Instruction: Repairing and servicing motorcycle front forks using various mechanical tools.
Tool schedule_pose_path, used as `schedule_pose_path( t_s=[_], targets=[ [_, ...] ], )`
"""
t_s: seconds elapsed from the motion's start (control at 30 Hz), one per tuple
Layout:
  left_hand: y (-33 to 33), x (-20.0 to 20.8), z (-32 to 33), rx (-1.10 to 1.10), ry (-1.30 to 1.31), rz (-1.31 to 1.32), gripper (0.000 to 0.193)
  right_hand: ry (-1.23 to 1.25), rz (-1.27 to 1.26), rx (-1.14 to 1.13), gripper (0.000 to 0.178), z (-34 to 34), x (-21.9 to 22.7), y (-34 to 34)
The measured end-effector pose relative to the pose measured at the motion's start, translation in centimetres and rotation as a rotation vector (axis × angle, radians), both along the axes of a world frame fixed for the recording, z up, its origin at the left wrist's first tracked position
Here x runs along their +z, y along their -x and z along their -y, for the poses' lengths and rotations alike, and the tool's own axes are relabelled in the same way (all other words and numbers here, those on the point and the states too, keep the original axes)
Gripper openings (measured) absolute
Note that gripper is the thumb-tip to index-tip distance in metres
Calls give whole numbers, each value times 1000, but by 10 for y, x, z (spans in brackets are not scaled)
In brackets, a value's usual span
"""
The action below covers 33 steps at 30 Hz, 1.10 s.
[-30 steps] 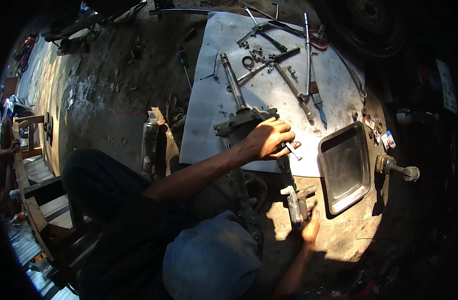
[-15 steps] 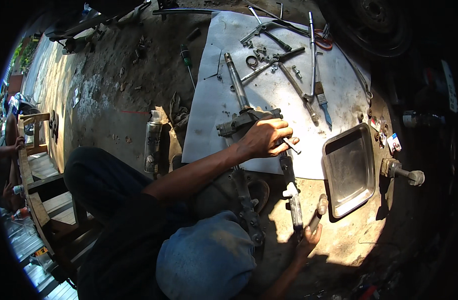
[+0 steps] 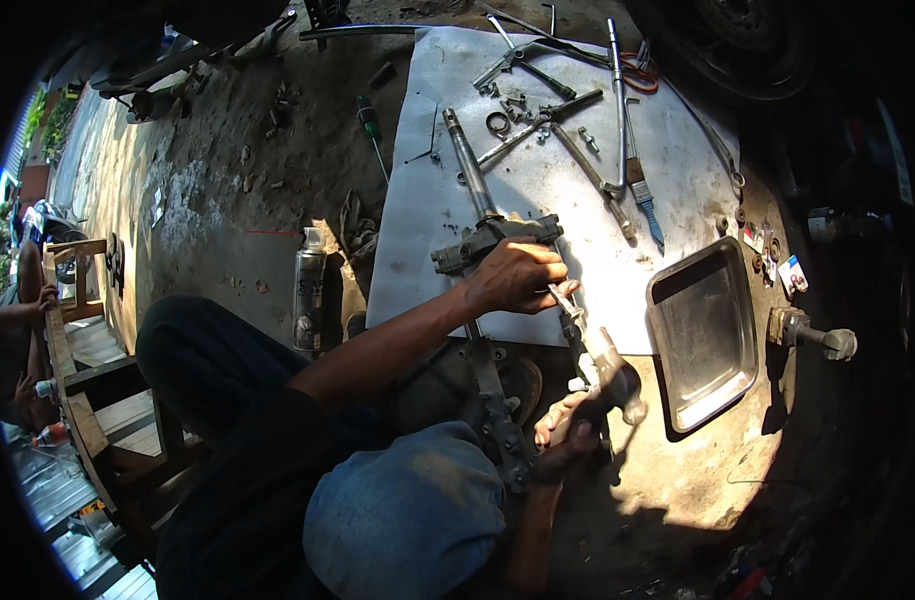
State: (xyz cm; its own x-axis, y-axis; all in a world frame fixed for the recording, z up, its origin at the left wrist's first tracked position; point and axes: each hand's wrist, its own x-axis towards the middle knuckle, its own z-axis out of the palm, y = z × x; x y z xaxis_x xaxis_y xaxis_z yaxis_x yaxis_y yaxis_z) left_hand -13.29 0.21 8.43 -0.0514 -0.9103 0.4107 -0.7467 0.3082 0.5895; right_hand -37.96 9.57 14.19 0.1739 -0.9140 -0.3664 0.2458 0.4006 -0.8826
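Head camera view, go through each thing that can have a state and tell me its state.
Left hand: closed on a slim metal piece
Right hand: closed on a hammer, which is blurred
Fork assembly: top stem exposed
White sheet: spread out, stained
Metal tray: open side up, partly sunlit
Spray can: red straw at nozzle
Paintbrush: lying down
Screwdriver: lying down

The left hand [image 3: 521,276] curls beyond its outstretched forearm [image 3: 393,345]; the right hand [image 3: 566,438] grips closer in.
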Motion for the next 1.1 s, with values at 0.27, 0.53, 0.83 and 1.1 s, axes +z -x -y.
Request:
schedule_pose_path(
  t_s=[0.27,0.53,0.83,1.1],
  targets=[
    [1,-7,-7,-31,174,-127,25,123,-252,75,58,-13,-20,8],
    [2,-13,-12,26,172,-83,27,207,-178,69,61,-14,-8,-2],
    [0,-18,-14,50,165,-66,22,115,-249,-55,43,-29,-23,-1],
    [4,-17,-14,-11,115,-32,30,839,-1122,-40,45,-32,-82,9]
  ],
)
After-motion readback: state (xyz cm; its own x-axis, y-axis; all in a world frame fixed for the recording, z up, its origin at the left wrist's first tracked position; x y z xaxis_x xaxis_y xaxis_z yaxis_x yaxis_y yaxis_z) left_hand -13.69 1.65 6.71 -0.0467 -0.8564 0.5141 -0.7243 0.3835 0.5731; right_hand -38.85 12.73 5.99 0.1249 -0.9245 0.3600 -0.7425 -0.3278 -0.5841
